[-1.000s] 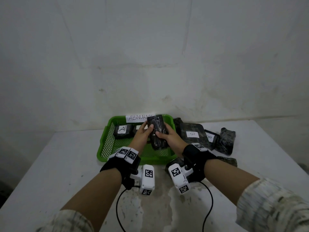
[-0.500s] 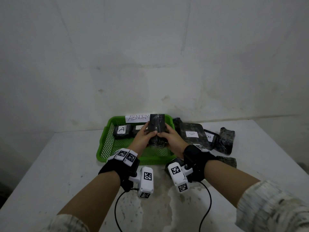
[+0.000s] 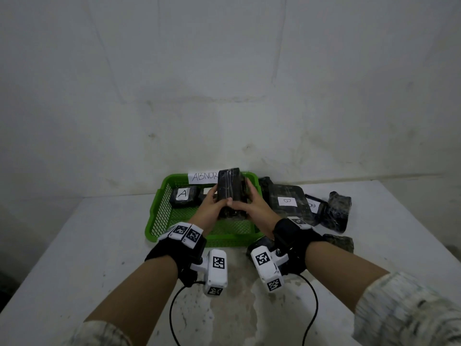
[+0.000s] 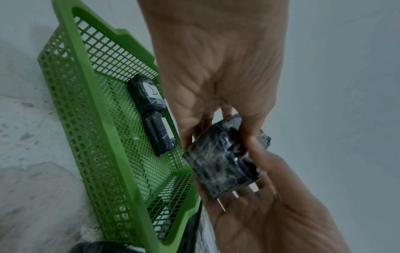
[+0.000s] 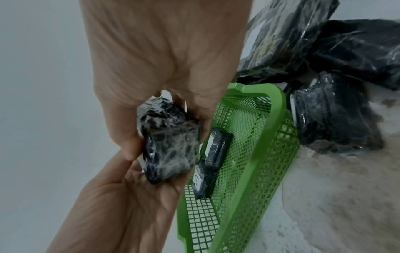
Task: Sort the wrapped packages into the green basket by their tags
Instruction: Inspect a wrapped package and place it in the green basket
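Note:
A dark plastic-wrapped package point(image 3: 229, 188) stands upright above the green basket point(image 3: 159, 216), with no tag showing on the faces I see. My left hand point(image 3: 212, 204) grips its left side and my right hand point(image 3: 249, 202) grips its right side. In the left wrist view the package point(image 4: 225, 164) sits between left-hand fingers point(image 4: 203, 126) and the right palm point(image 4: 259, 214). The right wrist view shows the same package point(image 5: 171, 145) pinched between both hands. In the basket lie a package tagged A point(image 3: 183, 196) and a second package point(image 3: 205, 193), partly hidden.
A paper sign reading ABNOR… point(image 3: 203, 176) stands on the basket's back rim. Right of the basket lies a pile: two packages tagged B point(image 3: 287, 201) point(image 3: 314, 207) and an untagged bundle point(image 3: 336, 213). Another dark package point(image 3: 339, 242) lies by my right wrist. The wall is just behind.
The held package has turned from tilted to upright between my hands and risen slightly. Both hands keep their hold over the basket.

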The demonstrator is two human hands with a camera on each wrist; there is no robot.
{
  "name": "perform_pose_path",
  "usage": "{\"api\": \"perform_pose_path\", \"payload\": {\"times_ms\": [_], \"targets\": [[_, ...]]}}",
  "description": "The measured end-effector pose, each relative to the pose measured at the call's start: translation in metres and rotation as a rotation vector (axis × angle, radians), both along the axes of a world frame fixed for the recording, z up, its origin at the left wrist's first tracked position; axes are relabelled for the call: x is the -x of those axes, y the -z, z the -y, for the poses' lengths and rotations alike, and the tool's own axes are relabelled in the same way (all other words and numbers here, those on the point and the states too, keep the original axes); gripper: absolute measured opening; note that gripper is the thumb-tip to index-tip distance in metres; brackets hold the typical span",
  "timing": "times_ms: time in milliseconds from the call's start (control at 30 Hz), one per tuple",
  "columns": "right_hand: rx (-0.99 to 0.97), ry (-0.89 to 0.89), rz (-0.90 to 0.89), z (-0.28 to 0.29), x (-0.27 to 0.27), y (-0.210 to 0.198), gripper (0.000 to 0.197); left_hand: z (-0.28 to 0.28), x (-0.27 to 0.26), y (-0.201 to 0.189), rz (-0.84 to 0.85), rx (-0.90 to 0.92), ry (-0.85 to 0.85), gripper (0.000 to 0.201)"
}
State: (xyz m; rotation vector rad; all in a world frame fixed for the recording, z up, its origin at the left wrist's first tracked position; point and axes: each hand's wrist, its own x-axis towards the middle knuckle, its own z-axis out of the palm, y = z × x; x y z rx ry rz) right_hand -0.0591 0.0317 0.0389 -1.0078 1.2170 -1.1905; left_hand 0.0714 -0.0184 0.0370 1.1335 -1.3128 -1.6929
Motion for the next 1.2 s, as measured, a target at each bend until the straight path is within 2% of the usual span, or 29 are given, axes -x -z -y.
{"api": "perform_pose_path", "payload": {"times_ms": [67, 133, 233, 267, 367, 433, 600, 733, 833, 900, 1000, 1100, 1200], "targets": [[-0.044, 0.089, 0.082, 0.002, 0.000, 0.000, 0.066, -0.001, 0.000, -0.001, 0.018, 0.020, 0.007, 0.057], [-0.114, 0.161, 0.141, 0.004, 0.004, 0.000, 0.059, 0.000, -0.001, -0.001, 0.074, 0.071, 0.026, 0.063], [-0.159, 0.160, 0.137, 0.003, 0.012, -0.005, 0.030, -0.001, -0.004, -0.004, 0.102, 0.096, 0.085, 0.068], [-0.167, 0.136, 0.121, 0.002, 0.013, -0.006, 0.029, -0.001, -0.005, -0.004, 0.103, 0.096, 0.103, 0.067], [-0.188, 0.101, 0.046, 0.000, 0.015, -0.008, 0.040, -0.001, -0.008, -0.004, 0.115, 0.089, 0.143, 0.064], [-0.190, 0.104, 0.018, 0.001, 0.015, -0.008, 0.041, -0.001, -0.007, -0.004, 0.101, 0.052, 0.138, 0.060], [-0.111, 0.197, -0.095, 0.005, 0.011, -0.005, 0.035, -0.007, 0.003, -0.008, 0.049, -0.050, 0.058, 0.021], [-0.056, 0.226, -0.310, 0.006, 0.005, -0.001, 0.035, -0.006, 0.010, -0.010, 0.094, -0.021, 0.011, 0.031], [-0.033, 0.208, -0.364, 0.008, 0.001, 0.001, 0.037, -0.004, 0.012, -0.011, 0.107, 0.022, -0.014, 0.032], [-0.038, 0.194, -0.312, 0.010, 0.002, 0.000, 0.041, -0.004, 0.012, -0.010, 0.114, 0.068, -0.038, 0.030], [-0.074, 0.127, -0.130, 0.007, 0.004, -0.003, 0.043, -0.003, 0.013, -0.011, 0.103, 0.098, -0.093, 0.026], [-0.092, 0.057, -0.150, 0.004, 0.003, -0.002, 0.051, -0.001, 0.011, -0.011, 0.064, 0.070, -0.151, 0.028], [-0.077, 0.058, -0.164, 0.002, 0.002, 0.000, 0.051, -0.003, 0.010, -0.011, 0.069, 0.022, -0.109, 0.042]]}}
